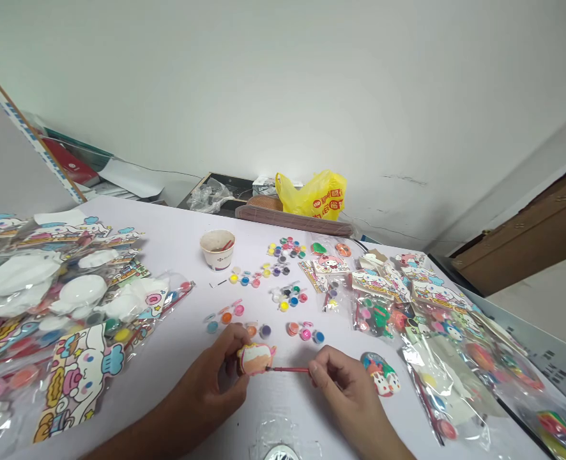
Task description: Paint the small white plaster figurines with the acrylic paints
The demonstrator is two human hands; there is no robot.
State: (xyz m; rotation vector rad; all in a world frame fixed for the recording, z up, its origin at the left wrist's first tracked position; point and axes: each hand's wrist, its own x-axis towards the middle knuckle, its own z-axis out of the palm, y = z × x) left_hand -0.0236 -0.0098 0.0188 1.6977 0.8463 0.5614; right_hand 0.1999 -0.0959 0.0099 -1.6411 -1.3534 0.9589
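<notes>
My left hand (220,370) grips a small plaster figure (256,359) by its left side, thumb below and fingers above. The figure is partly painted in orange, pink and white. In my right hand (343,386) is a thin red paintbrush (290,369), pinched between thumb and fingers. The brush's dark tip touches or nearly touches the figure's right lower edge. Just beyond the hands lie paint pots in orange and purple (264,331), and a strip with pink and blue pots (306,334). A painted figure (381,374) lies right of my right hand.
A paper cup (218,249) with a brush inside stands farther back. Several more paint pots (290,295) sit mid-table. Bagged kits with white plaster pieces (82,291) cover the left; packets (379,284) and a clear bag (448,390) fill the right. Behind is a yellow plastic bag (314,195).
</notes>
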